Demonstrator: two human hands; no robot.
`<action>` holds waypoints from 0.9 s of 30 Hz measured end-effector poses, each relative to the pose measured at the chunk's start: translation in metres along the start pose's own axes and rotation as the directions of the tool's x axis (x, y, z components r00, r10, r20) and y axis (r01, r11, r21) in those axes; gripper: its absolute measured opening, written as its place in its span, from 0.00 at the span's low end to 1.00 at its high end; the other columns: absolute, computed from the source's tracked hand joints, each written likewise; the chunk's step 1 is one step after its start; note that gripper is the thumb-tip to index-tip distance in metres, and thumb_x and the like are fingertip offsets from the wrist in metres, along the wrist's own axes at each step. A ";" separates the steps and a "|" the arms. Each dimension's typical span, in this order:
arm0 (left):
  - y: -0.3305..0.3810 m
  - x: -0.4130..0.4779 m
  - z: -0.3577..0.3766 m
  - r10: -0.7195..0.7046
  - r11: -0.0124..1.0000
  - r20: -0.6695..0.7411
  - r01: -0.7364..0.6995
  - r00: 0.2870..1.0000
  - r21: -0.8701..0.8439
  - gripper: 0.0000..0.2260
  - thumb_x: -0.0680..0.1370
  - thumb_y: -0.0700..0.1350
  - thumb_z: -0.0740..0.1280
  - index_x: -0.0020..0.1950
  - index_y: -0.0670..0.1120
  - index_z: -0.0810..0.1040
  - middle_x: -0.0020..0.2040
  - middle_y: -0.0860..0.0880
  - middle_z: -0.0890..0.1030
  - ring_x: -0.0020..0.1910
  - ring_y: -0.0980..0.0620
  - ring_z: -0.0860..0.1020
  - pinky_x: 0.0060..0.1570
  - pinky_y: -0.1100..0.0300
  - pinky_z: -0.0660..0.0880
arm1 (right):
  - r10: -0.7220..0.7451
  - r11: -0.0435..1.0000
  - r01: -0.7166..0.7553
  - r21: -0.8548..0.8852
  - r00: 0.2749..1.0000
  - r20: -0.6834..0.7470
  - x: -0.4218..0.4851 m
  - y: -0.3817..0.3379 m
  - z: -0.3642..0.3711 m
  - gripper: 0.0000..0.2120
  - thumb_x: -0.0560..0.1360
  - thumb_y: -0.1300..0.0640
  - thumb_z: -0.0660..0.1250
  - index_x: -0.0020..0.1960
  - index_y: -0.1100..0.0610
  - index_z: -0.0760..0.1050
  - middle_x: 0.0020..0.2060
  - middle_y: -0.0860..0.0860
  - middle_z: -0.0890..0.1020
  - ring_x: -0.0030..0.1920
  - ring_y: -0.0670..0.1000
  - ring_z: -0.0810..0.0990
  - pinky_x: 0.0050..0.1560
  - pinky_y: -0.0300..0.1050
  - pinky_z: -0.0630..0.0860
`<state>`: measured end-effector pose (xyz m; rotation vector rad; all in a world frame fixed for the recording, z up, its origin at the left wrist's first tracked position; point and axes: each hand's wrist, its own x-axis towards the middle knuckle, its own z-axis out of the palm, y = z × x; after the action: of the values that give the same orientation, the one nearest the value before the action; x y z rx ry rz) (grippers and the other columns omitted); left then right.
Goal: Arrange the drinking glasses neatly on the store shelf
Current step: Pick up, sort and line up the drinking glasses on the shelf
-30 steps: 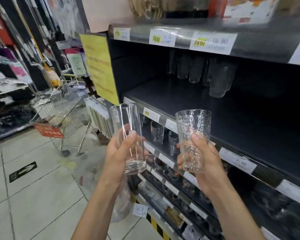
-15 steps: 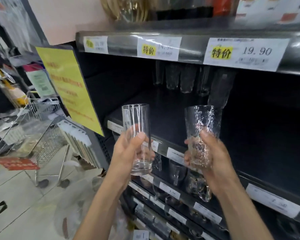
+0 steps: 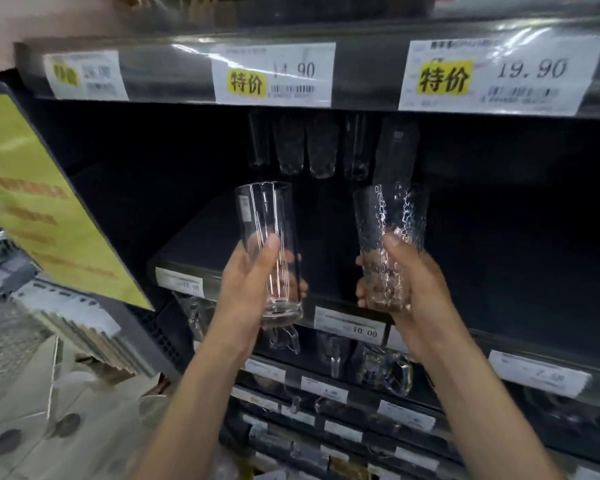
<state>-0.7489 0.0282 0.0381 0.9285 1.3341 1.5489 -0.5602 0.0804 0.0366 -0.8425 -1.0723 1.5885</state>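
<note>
dark store shelf [image 3: 205, 244] with a row of glasses [image 3: 321, 147] at the back, 12 o'clock from the hands. left hand [image 3: 250, 285] fingers wrapped round a smooth tall glass [image 3: 264, 216], right hand [image 3: 420, 292] grasping a textured glass [image 3: 392, 213] at its 3 o'clock, both upright in the air by the shelf's front edge.
</note>
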 end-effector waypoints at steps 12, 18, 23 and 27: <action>-0.008 0.026 -0.020 0.033 0.999 0.188 -0.028 0.982 -0.032 0.24 0.66 0.69 0.61 0.56 0.58 0.73 0.49 0.45 0.85 0.38 0.45 0.84 0.35 0.53 0.81 | -0.104 0.992 0.087 -0.089 0.973 -0.207 -0.019 0.014 0.010 0.34 0.63 0.39 0.76 0.61 0.57 0.75 0.44 0.57 0.83 0.33 0.56 0.81 0.34 0.49 0.79; 0.000 0.037 -0.032 0.037 0.999 0.254 -0.044 0.966 0.021 0.22 0.68 0.69 0.59 0.56 0.59 0.72 0.50 0.47 0.85 0.42 0.45 0.85 0.43 0.48 0.82 | -0.136 0.983 0.099 -0.152 0.959 -0.249 -0.022 0.015 0.028 0.26 0.69 0.42 0.75 0.60 0.55 0.75 0.47 0.57 0.84 0.35 0.56 0.81 0.37 0.50 0.79; 0.005 0.051 -0.033 0.085 0.987 0.355 -0.127 0.931 0.097 0.26 0.69 0.69 0.62 0.61 0.57 0.71 0.56 0.53 0.81 0.52 0.50 0.84 0.56 0.49 0.80 | -0.196 0.944 0.100 -0.315 0.937 -0.288 -0.014 0.009 0.027 0.35 0.63 0.37 0.76 0.66 0.49 0.73 0.55 0.50 0.84 0.52 0.50 0.84 0.56 0.52 0.80; 0.005 0.069 -0.026 0.102 0.994 0.419 -0.108 0.902 -0.008 0.27 0.75 0.53 0.69 0.69 0.48 0.63 0.45 0.55 0.81 0.45 0.54 0.81 0.57 0.47 0.80 | -0.250 0.912 0.101 -0.398 0.905 -0.343 -0.002 0.004 0.018 0.25 0.66 0.40 0.76 0.61 0.44 0.75 0.52 0.44 0.85 0.53 0.48 0.84 0.59 0.54 0.79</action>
<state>-0.7977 0.0835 0.0396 1.2781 1.0008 1.3190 -0.5777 0.0738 0.0391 -1.2184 -1.1356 1.0143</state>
